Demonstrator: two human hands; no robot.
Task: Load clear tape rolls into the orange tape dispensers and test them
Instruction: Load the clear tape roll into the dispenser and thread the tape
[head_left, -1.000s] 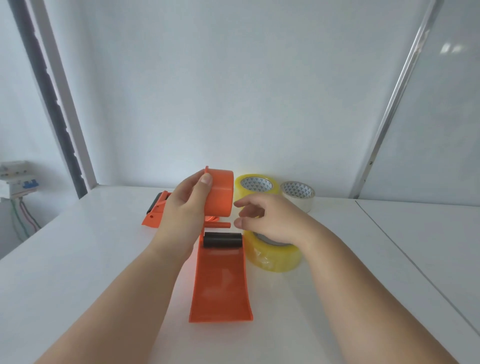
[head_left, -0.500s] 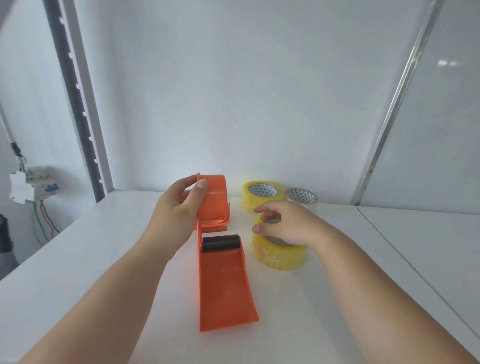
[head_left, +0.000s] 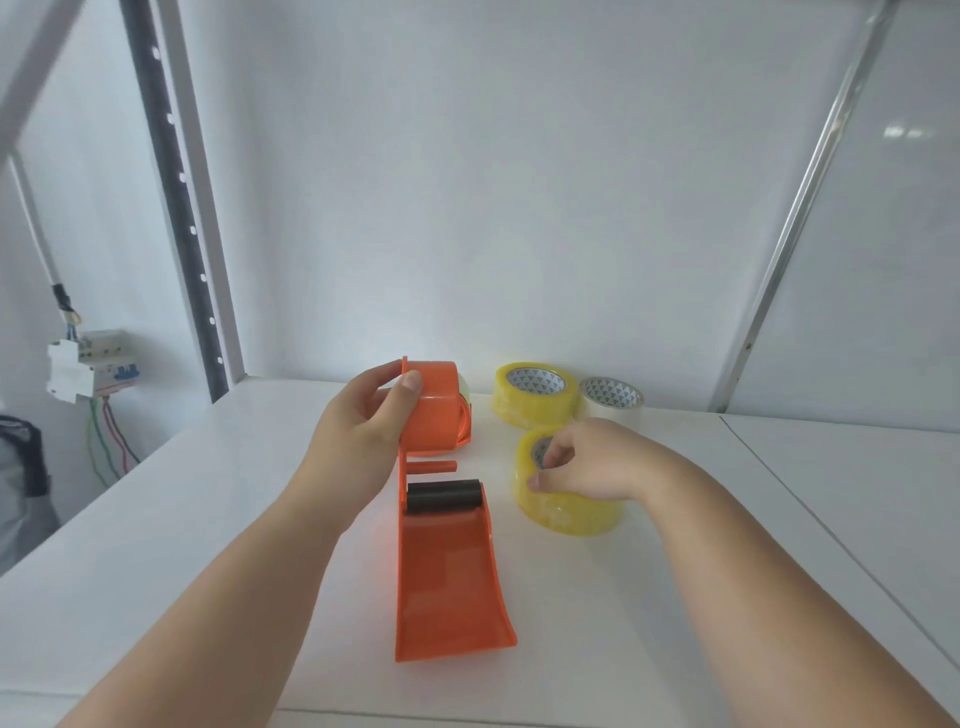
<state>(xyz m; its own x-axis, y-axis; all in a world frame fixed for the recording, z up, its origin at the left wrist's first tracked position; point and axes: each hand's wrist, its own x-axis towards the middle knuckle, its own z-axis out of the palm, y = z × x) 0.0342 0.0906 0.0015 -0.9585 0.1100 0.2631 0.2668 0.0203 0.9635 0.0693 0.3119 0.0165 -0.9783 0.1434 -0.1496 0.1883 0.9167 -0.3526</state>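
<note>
On the white table (head_left: 208, 519) the left hand (head_left: 358, 431) grips the round hub end of an orange plastic tape dispenser (head_left: 441, 561), thumb curled over the drum, its curved plate and black roller (head_left: 443, 496) pointing toward the camera. Just right of it, the right hand (head_left: 587, 462) rests on a yellowish clear tape roll (head_left: 566, 512) lying flat, its fingers (head_left: 550, 457) curled into the core and thumb on the outer wall. Two more tape rolls lie behind, near the wall: one yellowish (head_left: 535, 397), one whitish (head_left: 613, 402), touching.
</note>
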